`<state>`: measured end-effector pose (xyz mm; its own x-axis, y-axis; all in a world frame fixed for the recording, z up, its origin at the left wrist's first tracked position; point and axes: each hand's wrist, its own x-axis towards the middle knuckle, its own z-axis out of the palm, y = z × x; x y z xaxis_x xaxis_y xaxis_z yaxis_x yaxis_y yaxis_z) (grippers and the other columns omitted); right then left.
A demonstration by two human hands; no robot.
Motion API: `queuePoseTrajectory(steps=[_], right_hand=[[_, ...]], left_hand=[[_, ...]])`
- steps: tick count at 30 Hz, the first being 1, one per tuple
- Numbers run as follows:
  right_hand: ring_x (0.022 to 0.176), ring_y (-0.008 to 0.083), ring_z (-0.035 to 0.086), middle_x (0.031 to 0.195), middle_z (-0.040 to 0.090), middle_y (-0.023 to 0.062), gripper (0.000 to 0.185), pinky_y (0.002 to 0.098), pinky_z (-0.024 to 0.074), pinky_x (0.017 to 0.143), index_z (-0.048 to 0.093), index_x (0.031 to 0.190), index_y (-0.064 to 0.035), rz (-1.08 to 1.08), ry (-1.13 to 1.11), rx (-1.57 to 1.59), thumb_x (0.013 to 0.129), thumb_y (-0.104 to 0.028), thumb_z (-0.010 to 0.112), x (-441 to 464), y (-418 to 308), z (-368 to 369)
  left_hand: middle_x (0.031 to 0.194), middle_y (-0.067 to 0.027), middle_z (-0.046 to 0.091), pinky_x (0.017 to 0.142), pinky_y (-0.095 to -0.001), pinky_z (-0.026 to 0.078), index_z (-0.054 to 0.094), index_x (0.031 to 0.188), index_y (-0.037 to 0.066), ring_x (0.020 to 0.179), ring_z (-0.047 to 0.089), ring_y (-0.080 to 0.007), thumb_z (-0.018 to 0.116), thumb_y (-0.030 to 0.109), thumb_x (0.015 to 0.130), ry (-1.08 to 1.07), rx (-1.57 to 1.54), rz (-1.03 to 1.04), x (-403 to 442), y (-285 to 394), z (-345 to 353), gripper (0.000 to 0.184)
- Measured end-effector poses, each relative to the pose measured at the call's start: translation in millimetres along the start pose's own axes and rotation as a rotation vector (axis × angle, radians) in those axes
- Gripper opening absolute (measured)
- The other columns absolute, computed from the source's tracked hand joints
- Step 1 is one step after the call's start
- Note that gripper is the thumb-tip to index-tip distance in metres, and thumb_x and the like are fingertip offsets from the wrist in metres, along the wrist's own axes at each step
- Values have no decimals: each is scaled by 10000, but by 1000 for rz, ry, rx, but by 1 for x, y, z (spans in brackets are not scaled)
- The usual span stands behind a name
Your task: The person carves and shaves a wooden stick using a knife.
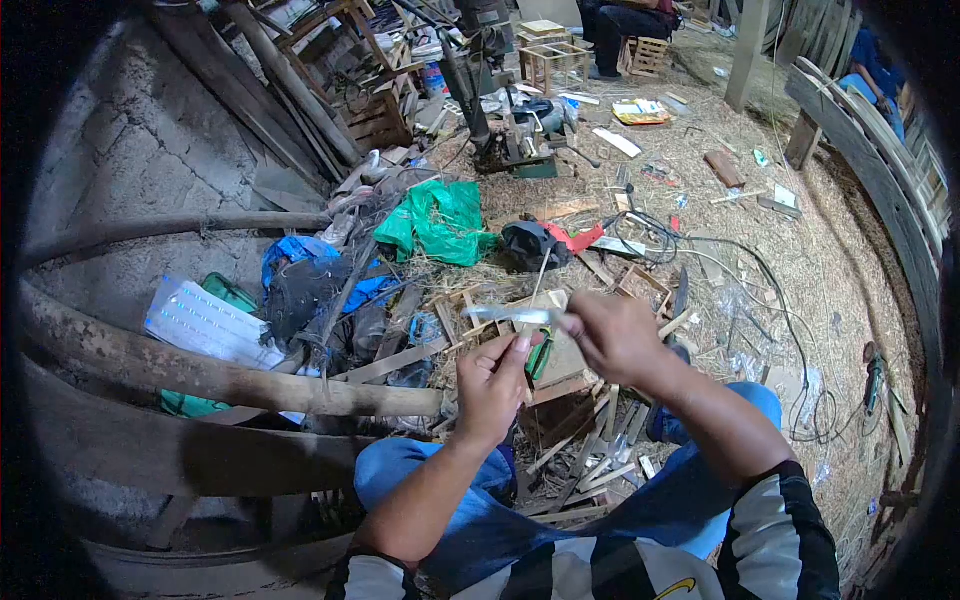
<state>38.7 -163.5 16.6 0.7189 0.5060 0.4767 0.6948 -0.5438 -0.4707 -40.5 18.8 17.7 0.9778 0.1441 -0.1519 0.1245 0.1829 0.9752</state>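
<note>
My right hand (618, 335) is closed around the handle of a knife, its pale blade (505, 314) pointing left, slightly blurred. Below the blade, my left hand (488, 385) pinches a thin wooden stick (541, 275) that rises steeply past the blade. The blade lies across the stick; whether it touches cannot be made out. Just beyond my left fingers, a green-handled tool (540, 354) rests on a wooden block (570, 362) between my knees. The knife's handle is mostly hidden in my right fist.
Wood scraps (590, 480) and shavings cover the floor. A thick bamboo pole (240, 375) runs along my left. Ahead lie a green plastic bag (440, 222) and a black cable (735, 240). A wooden beam (880, 170) borders the right. Other people (628, 30) sit farther back.
</note>
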Motion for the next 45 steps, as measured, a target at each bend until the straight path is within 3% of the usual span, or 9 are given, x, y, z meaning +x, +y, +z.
queuePoseTrajectory(steps=[14,20,22,26,30,32,36,41,45], right_hand=[[640,364,628,740,624,125,196,483,465,532,549,912,-114,29,-81,-146,936,-308,563,3,18,3],[672,391,648,733,658,147,307,524,471,574,557,957,-118,381,-3,-330,997,-408,465,21,65,-20],[707,402,641,744,655,173,390,499,462,612,596,954,-93,458,44,-62,1015,-447,444,21,57,-20],[692,90,464,702,536,11,467,306,383,605,645,903,9,459,37,675,991,-443,568,17,31,-3],[689,53,414,724,487,-65,349,272,340,591,639,835,-37,547,63,957,970,-358,645,21,15,-4],[690,50,414,726,485,-65,349,259,338,594,637,818,-43,617,-18,982,967,-358,652,22,17,-7],[525,16,335,629,431,-85,311,222,223,475,651,899,-66,541,-141,992,969,-369,642,18,21,-2],[584,58,410,653,460,-86,358,272,339,515,647,940,-39,316,-3,827,991,-390,598,15,23,12],[663,268,592,708,587,108,367,386,438,595,600,978,-56,236,27,429,999,-416,531,12,-1,-9]], left_hand=[[546,71,465,412,-222,248,710,1013,-17,439,354,-8,577,217,1011,-18,30,7,4,-7,1,270],[541,69,463,421,-225,255,720,1002,-18,450,359,-5,571,221,1013,-59,41,20,-5,1,-3,282],[549,50,499,437,-220,297,726,1020,-18,476,404,-1,575,217,1011,-22,159,36,-2,-3,-6,280],[585,31,549,464,-212,329,729,1044,-14,515,442,1,583,213,1006,-33,263,84,-2,-4,2,272],[704,-19,622,493,-203,388,725,1037,-17,542,483,-5,581,218,1007,-74,389,357,-3,-14,9,277],[606,29,518,447,-206,372,692,1036,-25,488,436,-33,540,229,1026,-158,217,8,-5,-11,8,296],[575,30,461,410,-214,361,649,1057,-25,455,406,-50,492,289,1045,-194,7,-177,-5,-4,13,352],[555,59,370,361,-210,268,536,932,71,424,318,-36,447,330,1060,-160,-115,-147,-6,-9,16,303],[578,80,336,382,-198,266,499,893,122,447,304,-23,419,325,1069,-14,-217,-87,-3,-10,12,280]])
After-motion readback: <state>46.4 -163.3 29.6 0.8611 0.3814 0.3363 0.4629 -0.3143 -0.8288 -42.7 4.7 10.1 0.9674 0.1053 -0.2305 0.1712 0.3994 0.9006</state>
